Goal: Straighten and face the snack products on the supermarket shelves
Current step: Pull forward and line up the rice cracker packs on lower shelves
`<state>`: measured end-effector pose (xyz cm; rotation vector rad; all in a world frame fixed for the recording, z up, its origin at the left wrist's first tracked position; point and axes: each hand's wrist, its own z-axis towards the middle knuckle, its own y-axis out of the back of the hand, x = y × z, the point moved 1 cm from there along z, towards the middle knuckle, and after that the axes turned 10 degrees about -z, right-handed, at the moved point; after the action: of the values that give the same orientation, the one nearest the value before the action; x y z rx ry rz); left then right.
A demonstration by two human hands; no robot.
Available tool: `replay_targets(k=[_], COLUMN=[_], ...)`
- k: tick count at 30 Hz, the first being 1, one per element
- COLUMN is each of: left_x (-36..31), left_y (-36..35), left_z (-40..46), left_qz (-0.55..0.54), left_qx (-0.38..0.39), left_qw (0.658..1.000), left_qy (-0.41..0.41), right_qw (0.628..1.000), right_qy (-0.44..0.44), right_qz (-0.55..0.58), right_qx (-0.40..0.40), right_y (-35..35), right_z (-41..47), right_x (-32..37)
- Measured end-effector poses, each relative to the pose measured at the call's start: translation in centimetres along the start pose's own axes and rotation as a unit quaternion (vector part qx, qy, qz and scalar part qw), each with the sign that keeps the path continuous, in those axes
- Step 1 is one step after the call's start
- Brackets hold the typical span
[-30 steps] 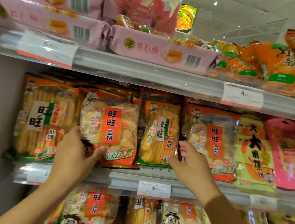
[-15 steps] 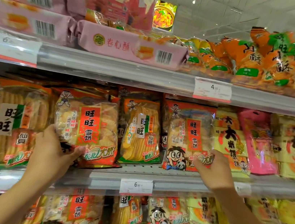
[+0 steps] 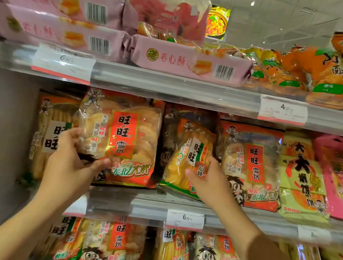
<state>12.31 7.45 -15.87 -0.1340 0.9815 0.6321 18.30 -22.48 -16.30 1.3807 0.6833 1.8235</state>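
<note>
My left hand (image 3: 71,160) pinches the red rice-cracker bag's (image 3: 120,140) lower corner to turn it square, while my right hand (image 3: 210,179) grips the tilted yellow bag (image 3: 186,160) to stand it upright.

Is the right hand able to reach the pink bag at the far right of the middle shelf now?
Probably yes. The right hand grips the yellow cracker bag, so it must let go first. The pink bag stands at the shelf front with nothing before it.
</note>
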Motion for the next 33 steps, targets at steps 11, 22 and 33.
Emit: replay_targets(k=[11,22,33], left_x=[2.9,3.4,2.7], left_y=[9.2,10.9,10.1], left_z=[-1.2,-2.6,-3.7], left_qz=[-0.025,-0.031,-0.034], left_qx=[-0.052,-0.051,-0.006], left_qw=[0.997,0.997,0.998], left_qy=[0.053,0.049,0.045], right_qw=[0.98,0.984,0.994], right_qy=[-0.068,0.005,-0.036], right_qz=[0.182,0.175,0.091], right_qx=[-0.034,0.029,0.045], right_y=[-1.8,-7.2,-9.7], right_z=[1.0,-0.1,-0.4], right_x=[0.7,10.6,11.1])
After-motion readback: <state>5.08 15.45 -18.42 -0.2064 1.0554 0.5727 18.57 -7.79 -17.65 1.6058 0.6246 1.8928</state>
